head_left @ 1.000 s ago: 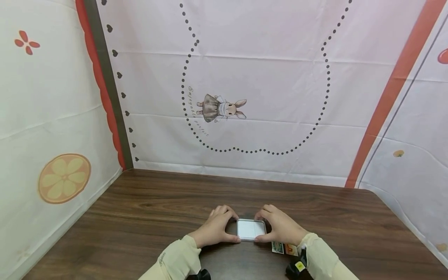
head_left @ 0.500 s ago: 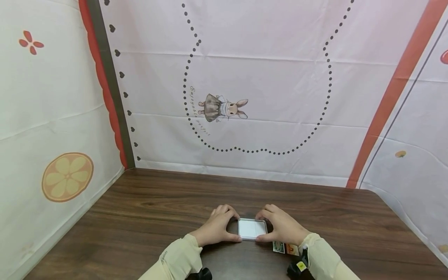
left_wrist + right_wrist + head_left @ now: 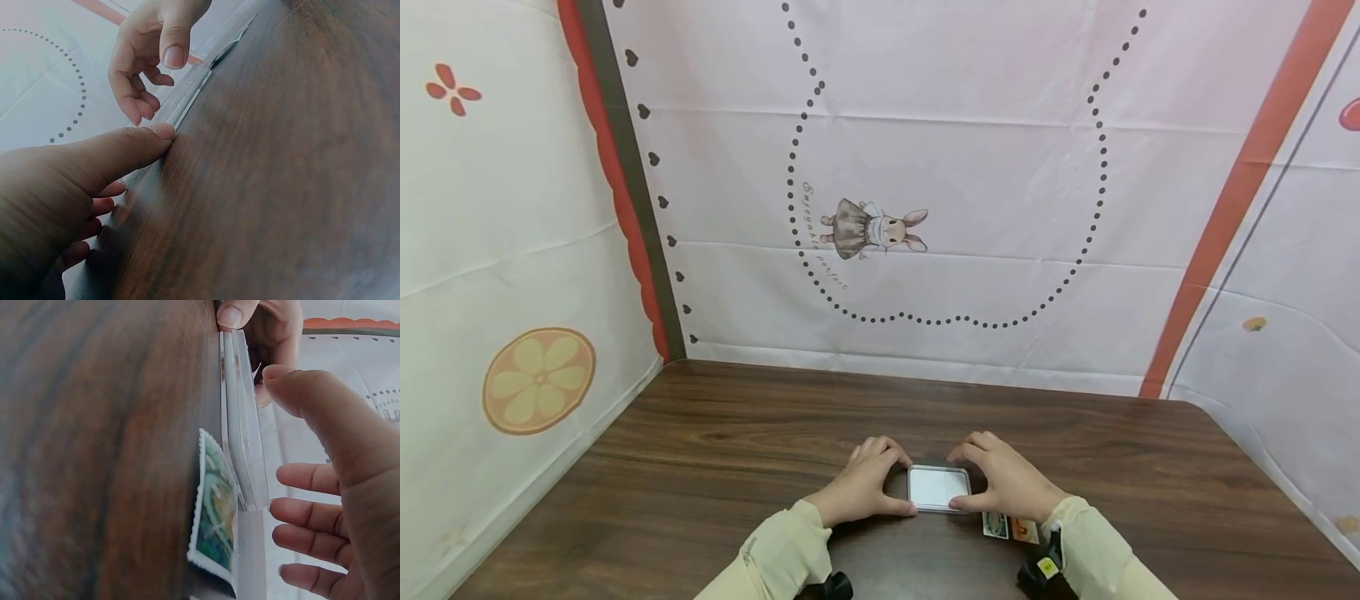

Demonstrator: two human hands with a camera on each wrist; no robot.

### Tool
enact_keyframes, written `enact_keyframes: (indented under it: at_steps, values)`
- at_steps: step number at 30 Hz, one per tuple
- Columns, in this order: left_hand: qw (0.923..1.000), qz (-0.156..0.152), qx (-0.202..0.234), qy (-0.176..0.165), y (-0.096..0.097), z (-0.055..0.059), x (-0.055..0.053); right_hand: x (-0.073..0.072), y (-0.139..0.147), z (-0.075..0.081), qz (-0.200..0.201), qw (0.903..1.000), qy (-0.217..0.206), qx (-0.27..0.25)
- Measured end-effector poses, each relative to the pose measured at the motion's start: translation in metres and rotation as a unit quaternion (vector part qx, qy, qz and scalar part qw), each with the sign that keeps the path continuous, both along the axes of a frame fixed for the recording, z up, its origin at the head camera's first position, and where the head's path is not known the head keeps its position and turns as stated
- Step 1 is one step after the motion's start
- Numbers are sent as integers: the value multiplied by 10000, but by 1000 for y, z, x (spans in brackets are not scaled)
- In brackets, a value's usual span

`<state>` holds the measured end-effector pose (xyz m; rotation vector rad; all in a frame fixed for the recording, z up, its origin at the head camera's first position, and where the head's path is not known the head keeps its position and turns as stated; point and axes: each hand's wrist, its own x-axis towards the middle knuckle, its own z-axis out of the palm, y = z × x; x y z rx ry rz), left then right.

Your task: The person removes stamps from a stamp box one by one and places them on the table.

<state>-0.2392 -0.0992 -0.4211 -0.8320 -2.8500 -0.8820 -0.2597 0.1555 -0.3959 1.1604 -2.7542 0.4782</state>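
A flat, rectangular clear plastic case (image 3: 938,488) with white inside lies on the table between the hands. My left hand (image 3: 857,485) pinches its left end, thumb (image 3: 147,145) on the near edge and fingers at the far edge. Over its right end is my right hand (image 3: 1013,483), thumb and fingers spread and relaxed. In the right wrist view, a gap shows between the right thumb (image 3: 300,390) and the case (image 3: 244,419). Two postage stamps, one green (image 3: 996,525) and one orange (image 3: 1024,531), lie by the right wrist; the green one shows its perforated edge close up.
The brown wood-grain table (image 3: 737,433) extends to either side and behind the hands. A printed white cloth (image 3: 925,167) hangs along its back and sides. Black wrist-worn devices (image 3: 1037,575) sit under both forearms.
My right hand has let go of the case's right end and lifted slightly off it. The left hand keeps its grip; the case stays in place. The head view has shifted slightly.
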Motion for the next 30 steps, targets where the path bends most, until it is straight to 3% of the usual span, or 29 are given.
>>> enact_keyframes:
  at_steps: [15, 30]
  values:
    - [10000, -27, 24, 34, -1, -1, -1, 4, 6, 2, -148, 9999, -45, -18]
    - [10000, -47, 8, 52, -1, -3, -2, 7, 15, 0, -382, 9989, 233, -165]
